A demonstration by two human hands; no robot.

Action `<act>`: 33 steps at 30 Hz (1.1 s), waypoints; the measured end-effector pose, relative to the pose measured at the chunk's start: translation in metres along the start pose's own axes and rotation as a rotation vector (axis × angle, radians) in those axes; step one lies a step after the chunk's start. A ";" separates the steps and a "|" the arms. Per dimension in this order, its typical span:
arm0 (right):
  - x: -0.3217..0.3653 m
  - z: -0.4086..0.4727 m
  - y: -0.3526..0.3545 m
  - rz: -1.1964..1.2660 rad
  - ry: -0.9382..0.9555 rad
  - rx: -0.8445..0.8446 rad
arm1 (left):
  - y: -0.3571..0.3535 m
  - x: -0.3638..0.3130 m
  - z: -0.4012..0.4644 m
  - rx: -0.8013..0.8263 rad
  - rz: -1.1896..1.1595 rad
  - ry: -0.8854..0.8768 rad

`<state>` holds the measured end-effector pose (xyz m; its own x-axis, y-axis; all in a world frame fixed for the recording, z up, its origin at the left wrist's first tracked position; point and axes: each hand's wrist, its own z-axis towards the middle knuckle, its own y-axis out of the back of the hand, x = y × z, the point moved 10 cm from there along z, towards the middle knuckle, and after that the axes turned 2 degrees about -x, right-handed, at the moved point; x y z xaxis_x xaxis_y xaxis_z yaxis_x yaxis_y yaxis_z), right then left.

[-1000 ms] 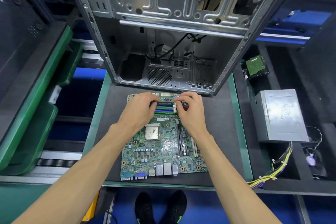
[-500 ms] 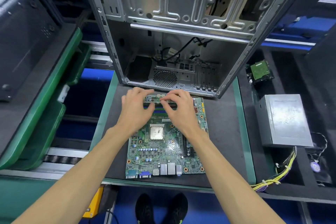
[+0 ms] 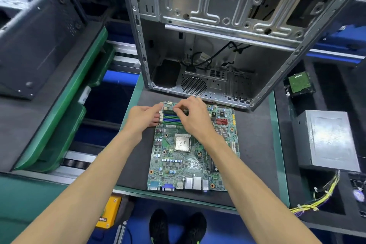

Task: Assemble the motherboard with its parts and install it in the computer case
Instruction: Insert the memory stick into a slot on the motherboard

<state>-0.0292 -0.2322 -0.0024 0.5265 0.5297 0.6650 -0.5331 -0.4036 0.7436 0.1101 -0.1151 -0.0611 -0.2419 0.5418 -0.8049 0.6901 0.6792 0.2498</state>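
Dark and flat, our work surface (image 3: 255, 144) holds the green motherboard (image 3: 190, 156) in its middle, just in front of the open metal computer case (image 3: 213, 49). Our right hand (image 3: 193, 118) curls its fingers to pinch a memory stick (image 3: 172, 111) at the board's far end. Our left hand (image 3: 143, 117) lies beside the blue slots (image 3: 172, 119), fingers straight, touching the board's edge.

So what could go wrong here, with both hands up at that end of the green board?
1. The right hand pinches a memory stick over the slots; pressed in crooked, it may not seat or could bend.
2. The motherboard lies loose on the mat, so a hard push might slide it toward the computer case.
3. The bare processor sits near the right forearm and could get brushed.
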 end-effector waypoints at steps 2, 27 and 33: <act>0.000 0.001 -0.001 -0.016 0.006 0.011 | -0.002 -0.001 0.001 0.014 0.051 0.019; -0.054 -0.023 0.065 0.050 -0.245 -0.218 | -0.062 -0.065 -0.051 -0.088 0.634 -0.620; -0.102 -0.031 0.066 -0.016 -0.451 0.028 | -0.100 -0.071 -0.059 0.062 0.518 -0.608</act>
<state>-0.1386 -0.2893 -0.0233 0.7736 0.1606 0.6130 -0.5081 -0.4210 0.7514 0.0180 -0.1926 0.0030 0.5213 0.4037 -0.7518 0.6538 0.3771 0.6559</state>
